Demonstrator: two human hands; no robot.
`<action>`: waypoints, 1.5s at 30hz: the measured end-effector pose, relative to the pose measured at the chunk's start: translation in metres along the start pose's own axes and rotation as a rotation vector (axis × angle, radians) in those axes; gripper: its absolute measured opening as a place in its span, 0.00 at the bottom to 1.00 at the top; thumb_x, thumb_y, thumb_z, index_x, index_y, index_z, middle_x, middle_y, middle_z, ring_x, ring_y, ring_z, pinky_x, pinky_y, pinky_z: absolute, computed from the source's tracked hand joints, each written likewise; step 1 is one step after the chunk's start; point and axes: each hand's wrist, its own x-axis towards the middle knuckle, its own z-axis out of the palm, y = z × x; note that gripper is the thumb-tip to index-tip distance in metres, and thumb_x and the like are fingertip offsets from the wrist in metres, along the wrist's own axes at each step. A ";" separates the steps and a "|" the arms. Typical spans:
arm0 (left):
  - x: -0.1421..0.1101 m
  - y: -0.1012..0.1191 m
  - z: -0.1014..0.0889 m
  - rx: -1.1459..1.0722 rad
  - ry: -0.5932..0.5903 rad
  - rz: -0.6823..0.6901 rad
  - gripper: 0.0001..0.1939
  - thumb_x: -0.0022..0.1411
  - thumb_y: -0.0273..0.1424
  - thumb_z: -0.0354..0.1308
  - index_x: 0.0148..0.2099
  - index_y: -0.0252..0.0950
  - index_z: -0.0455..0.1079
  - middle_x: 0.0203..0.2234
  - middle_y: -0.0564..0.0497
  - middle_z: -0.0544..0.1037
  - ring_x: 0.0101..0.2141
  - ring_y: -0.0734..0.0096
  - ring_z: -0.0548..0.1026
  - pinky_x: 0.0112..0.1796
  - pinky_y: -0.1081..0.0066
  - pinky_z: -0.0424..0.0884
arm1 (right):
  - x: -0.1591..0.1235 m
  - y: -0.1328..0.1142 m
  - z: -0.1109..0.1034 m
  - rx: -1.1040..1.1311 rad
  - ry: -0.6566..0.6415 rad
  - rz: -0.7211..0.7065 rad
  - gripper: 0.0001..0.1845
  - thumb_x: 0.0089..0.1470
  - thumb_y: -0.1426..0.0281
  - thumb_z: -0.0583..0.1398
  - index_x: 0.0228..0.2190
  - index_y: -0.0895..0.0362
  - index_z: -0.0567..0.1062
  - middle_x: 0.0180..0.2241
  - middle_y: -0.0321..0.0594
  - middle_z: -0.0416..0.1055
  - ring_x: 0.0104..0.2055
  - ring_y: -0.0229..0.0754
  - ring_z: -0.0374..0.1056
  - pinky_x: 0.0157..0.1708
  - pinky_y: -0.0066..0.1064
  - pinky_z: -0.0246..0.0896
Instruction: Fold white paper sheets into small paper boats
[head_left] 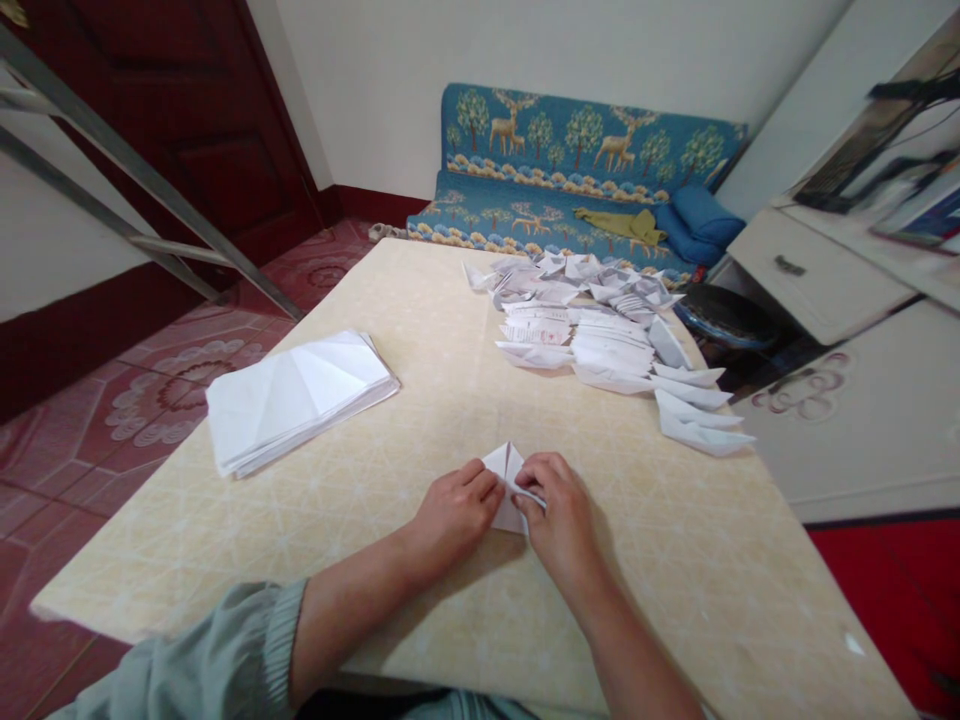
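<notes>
A small white folded paper piece (pixel 507 470) lies on the beige table (pixel 420 350) near its front edge, its pointed tip facing away from me. My left hand (pixel 455 508) is curled with its fingertips pinching the paper's left side. My right hand (pixel 559 505) is closed on the right side, pressing a fold edge. Both hands hide the lower part of the paper.
A stack of white sheets (pixel 296 397) sits at the table's left. A pile of folded paper boats (pixel 611 340) covers the far right. Beyond are a blue patterned cushion seat (pixel 577 170), a dark stool (pixel 724 315), a white cabinet (pixel 825 280) and a metal ladder (pixel 150 190).
</notes>
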 end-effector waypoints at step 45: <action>0.053 -0.036 -0.014 -0.356 -0.286 -0.670 0.19 0.58 0.45 0.49 0.32 0.42 0.77 0.23 0.50 0.77 0.24 0.72 0.70 0.23 0.74 0.52 | -0.024 0.006 0.006 -0.213 -0.027 -0.405 0.19 0.53 0.84 0.49 0.41 0.61 0.73 0.46 0.52 0.64 0.49 0.47 0.59 0.45 0.43 0.63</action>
